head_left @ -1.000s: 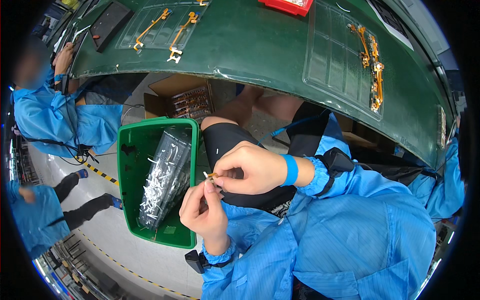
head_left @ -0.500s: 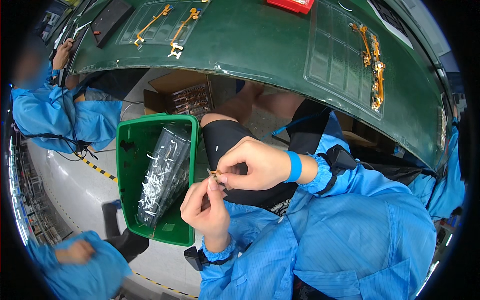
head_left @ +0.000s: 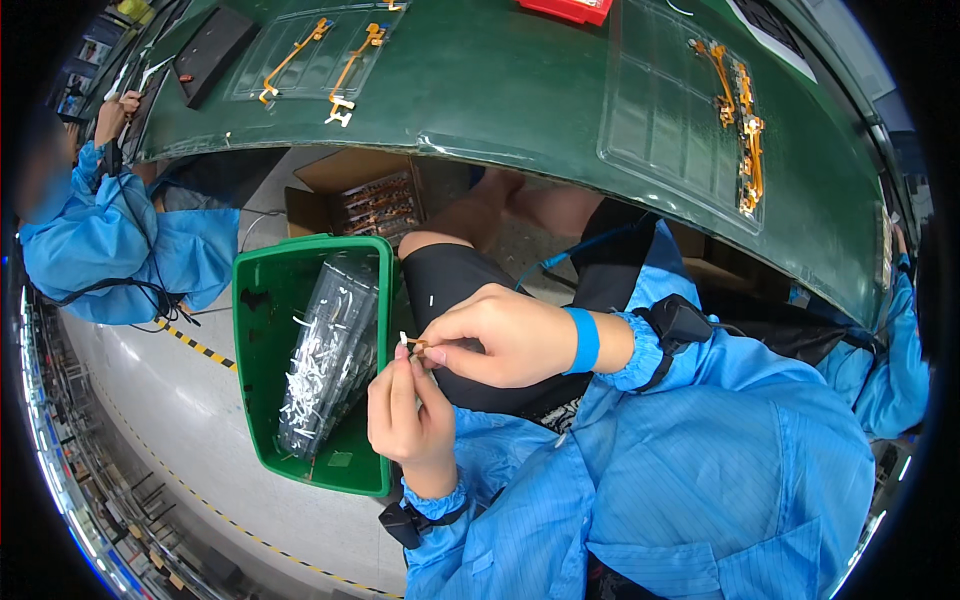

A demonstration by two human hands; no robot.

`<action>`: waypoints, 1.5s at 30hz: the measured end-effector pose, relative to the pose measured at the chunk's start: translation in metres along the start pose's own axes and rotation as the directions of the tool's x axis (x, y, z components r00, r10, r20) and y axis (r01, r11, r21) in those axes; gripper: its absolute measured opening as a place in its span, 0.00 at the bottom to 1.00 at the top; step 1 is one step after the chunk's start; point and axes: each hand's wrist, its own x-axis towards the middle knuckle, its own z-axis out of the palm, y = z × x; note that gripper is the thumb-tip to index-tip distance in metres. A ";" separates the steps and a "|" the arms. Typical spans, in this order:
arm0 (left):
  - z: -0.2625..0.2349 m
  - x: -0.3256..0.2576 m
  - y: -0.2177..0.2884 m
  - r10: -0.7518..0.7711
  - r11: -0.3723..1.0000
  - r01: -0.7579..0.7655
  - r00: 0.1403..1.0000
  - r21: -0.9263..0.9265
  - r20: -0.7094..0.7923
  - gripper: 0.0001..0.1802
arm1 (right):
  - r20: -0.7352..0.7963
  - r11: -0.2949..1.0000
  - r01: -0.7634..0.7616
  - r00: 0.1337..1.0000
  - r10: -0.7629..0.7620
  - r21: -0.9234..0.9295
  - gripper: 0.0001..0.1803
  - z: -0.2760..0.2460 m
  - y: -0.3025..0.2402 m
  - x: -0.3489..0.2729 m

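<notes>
Over my lap, a small orange flex cable is held between my two hands. My right hand, with a blue band at the wrist, pinches it between thumb and index finger. My left hand has its thumb and fingers closed at the cable's other end; the exact grip is partly hidden. A small white piece sticks up at the left fingertips. Just left of my hands stands a green bin, holding clear plastic trays strewn with white strips.
On the green table lie clear trays with orange flex cables and a red box. Beneath it is a cardboard box. A person in blue sits at left; another blue sleeve shows at right.
My fingertips have shifted slightly left, and a white piece now shows above the left fingertips. The blurred person at lower left has left the view.
</notes>
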 end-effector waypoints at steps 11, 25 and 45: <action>-0.001 -0.002 0.016 -0.019 0.996 0.021 1.000 0.090 -0.023 0.10 | -0.067 0.993 0.078 0.994 -0.084 -0.086 0.07 0.004 -0.003 -0.002; -0.001 0.005 0.012 -0.194 0.981 0.194 0.976 0.003 0.104 0.07 | 0.048 0.865 0.175 0.984 -0.173 -0.470 0.07 0.004 0.005 -0.007; -0.108 -0.138 -0.168 -0.864 0.314 0.621 0.501 0.718 -0.056 0.25 | -0.051 0.645 -0.125 0.967 0.248 0.754 0.12 -0.005 0.008 0.009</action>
